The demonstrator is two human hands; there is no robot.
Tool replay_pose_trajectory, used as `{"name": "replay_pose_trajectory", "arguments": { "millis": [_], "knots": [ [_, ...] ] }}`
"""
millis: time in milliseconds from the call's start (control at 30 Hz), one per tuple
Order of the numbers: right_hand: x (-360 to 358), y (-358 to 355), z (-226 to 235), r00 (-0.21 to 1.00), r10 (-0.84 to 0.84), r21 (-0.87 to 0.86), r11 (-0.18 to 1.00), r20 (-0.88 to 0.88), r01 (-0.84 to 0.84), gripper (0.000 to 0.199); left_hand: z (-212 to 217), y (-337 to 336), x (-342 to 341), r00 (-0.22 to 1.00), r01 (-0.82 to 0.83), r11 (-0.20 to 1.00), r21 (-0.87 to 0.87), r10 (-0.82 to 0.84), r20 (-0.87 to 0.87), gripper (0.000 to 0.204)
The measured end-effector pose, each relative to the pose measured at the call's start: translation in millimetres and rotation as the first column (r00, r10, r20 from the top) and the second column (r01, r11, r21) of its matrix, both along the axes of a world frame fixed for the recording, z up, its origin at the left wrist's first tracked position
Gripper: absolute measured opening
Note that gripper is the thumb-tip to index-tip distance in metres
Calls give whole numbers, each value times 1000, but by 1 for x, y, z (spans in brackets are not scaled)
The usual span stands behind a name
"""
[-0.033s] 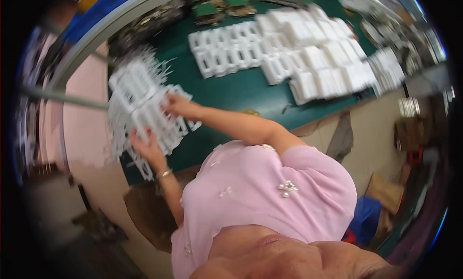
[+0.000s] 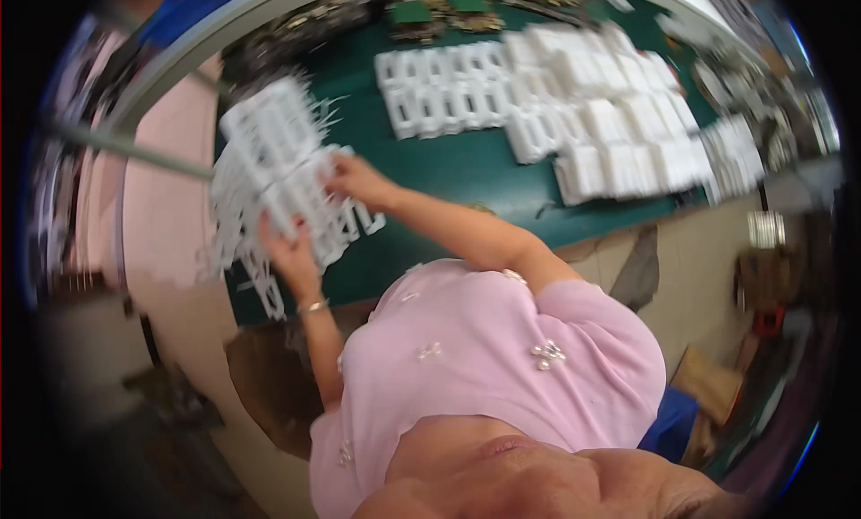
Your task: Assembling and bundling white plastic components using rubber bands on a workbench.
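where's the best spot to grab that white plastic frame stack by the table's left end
Probably by its two opposite edges, one hand per side. The white frame stack is a wide, openwork, tilted bundle; the left hand already takes its near lower edge and the right hand its right side above the green table.

A green worktable [image 2: 466, 174] stands on a pale floor [image 2: 708, 241], with a grey rail [image 2: 126, 147] alongside.

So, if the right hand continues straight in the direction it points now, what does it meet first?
Probably the white plastic frame stack: the right hand already touches its edge, fingers pointing into it. Depth is unclear.
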State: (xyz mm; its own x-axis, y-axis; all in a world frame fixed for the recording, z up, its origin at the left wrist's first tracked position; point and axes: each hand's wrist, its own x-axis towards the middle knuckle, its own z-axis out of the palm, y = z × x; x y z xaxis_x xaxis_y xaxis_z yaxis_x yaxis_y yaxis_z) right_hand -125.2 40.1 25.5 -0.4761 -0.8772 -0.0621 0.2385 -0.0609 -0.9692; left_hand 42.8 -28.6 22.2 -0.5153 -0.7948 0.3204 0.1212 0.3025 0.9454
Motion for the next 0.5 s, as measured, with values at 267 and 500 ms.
{"name": "replay_pose_trajectory", "arguments": {
  "millis": [267, 500],
  "knots": [
    [-36, 48, 20, 996, 81, -146, 986, -31, -84, 11, 5, -1, -36, 773, 593, 678, 434, -329, -543, 67],
    [-42, 65, -18, 994, 92, 4, 996, 53, -92, 16, -10, 17, -52, 818, 547, 574, 609, -213, -534, 47]
  ]
}}
